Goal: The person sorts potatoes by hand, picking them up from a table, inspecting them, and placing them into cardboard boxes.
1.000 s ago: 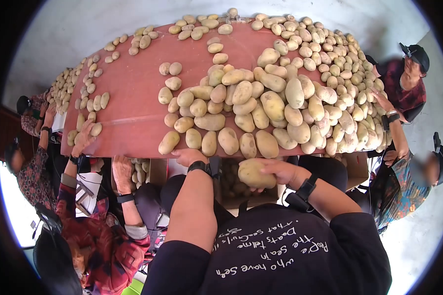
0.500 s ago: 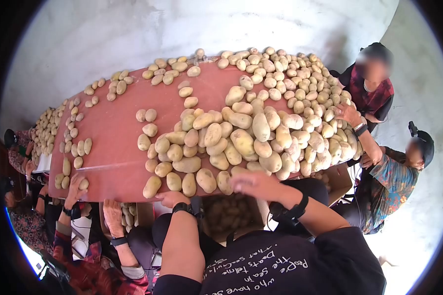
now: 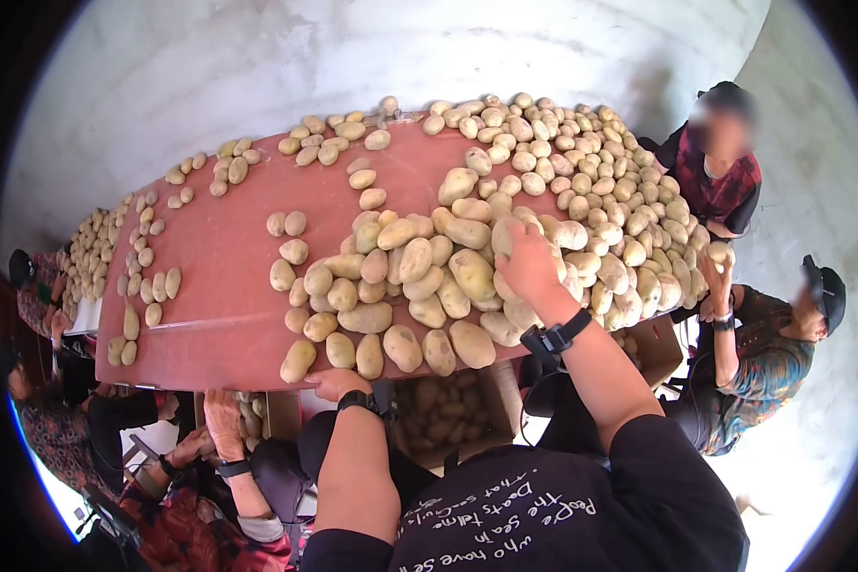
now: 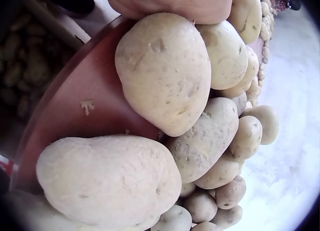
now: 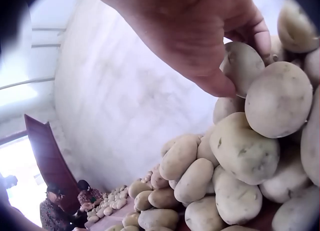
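Observation:
On the heap, my right hand grips a potato, thumb on one side and fingers on the other, in the right wrist view. More potatoes lie piled around it. My left hand rests at the front edge of the red table, beside the leftmost potato of the front row. The left wrist view shows only part of that hand at the top, right behind a large potato; its fingertips are hidden.
A cardboard box of potatoes stands below the table edge, in front of my body. One person sits to the left, another to the right. A third person stands at the table's right end, by the spread potatoes.
My right hand held a large potato before the table edge, then was without it, and now grips another on the heap. My left hand stays put. Neighbours' hands draw back; the head view shifts.

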`<control>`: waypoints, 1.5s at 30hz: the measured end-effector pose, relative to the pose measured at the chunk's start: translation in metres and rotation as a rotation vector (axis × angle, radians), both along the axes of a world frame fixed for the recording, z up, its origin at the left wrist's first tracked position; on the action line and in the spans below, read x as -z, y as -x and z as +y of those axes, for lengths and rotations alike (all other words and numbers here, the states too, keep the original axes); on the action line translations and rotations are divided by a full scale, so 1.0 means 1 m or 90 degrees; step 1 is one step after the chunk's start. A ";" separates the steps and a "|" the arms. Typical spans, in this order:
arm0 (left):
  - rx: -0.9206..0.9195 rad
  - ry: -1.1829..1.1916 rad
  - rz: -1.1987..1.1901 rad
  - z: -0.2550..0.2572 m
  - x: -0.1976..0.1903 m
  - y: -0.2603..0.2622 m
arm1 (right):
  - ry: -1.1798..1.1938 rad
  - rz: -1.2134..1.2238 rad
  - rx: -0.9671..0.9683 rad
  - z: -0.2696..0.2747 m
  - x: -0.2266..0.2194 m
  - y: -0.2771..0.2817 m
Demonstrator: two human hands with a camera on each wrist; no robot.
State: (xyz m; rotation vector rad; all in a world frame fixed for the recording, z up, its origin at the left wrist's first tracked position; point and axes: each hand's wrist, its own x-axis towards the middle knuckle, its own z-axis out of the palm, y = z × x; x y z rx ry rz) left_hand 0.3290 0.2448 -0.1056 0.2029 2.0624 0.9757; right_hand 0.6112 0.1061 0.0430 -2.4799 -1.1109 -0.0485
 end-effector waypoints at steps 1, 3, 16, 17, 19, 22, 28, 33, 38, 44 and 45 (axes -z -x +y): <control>-0.016 -0.004 -0.004 -0.002 -0.009 -0.001 | -0.038 0.013 -0.011 -0.003 0.003 -0.008; -0.051 -0.014 -0.015 -0.007 -0.028 -0.008 | -0.149 0.086 -0.056 -0.013 0.007 -0.020; -0.015 0.004 -0.028 -0.006 -0.022 -0.006 | -0.205 1.186 -0.471 -0.067 0.008 0.054; -0.013 -0.004 -0.018 -0.003 -0.006 -0.003 | -0.109 1.192 -0.504 -0.064 0.013 0.063; -0.020 0.000 -0.016 0.000 -0.006 -0.002 | -0.044 1.246 -0.488 -0.064 0.014 0.086; -0.037 0.014 -0.126 0.008 0.021 0.006 | -0.022 1.345 -0.493 -0.068 0.048 0.101; -0.025 0.015 0.018 0.003 0.002 -0.003 | 0.143 1.252 -0.348 -0.086 0.082 0.095; -0.023 0.037 -0.033 -0.006 -0.029 -0.007 | 0.255 0.943 -0.266 -0.100 0.108 0.101; -0.026 0.011 -0.021 -0.007 -0.021 -0.006 | 0.329 0.613 -0.424 -0.112 0.168 0.106; -0.003 -0.004 -0.016 -0.006 -0.021 -0.005 | 0.387 0.455 -0.417 -0.112 0.176 0.110; 0.001 -0.001 -0.023 -0.007 -0.023 -0.006 | 0.394 0.448 -0.415 -0.112 0.176 0.110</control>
